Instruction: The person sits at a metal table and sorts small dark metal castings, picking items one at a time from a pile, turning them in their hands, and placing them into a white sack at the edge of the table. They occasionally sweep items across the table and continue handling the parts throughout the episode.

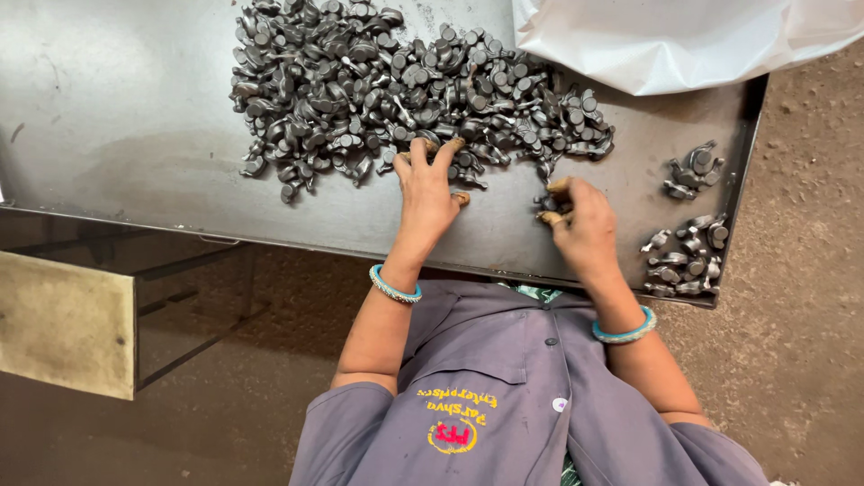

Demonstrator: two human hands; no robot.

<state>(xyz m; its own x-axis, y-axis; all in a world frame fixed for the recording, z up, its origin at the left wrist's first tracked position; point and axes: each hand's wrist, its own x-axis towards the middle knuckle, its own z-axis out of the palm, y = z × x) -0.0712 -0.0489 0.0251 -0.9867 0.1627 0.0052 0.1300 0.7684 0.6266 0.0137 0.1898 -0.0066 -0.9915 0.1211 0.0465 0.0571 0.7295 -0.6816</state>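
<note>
steel counter [135, 108] over dirt floor | big heap of small dark metal parts [396, 85] in its middle | my left hand [427, 193] spread open, fingertips in the heap edge | my right hand [580, 225] pinching one part [545, 202] | sorted parts [688, 256] at right edge | white bag [684, 36] behind

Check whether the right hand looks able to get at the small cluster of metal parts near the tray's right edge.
Probably yes: the right hand rests on the tray beside that small cluster, with only bare metal between them.

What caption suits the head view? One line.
Two hands sort small metal parts on a steel table.
</note>
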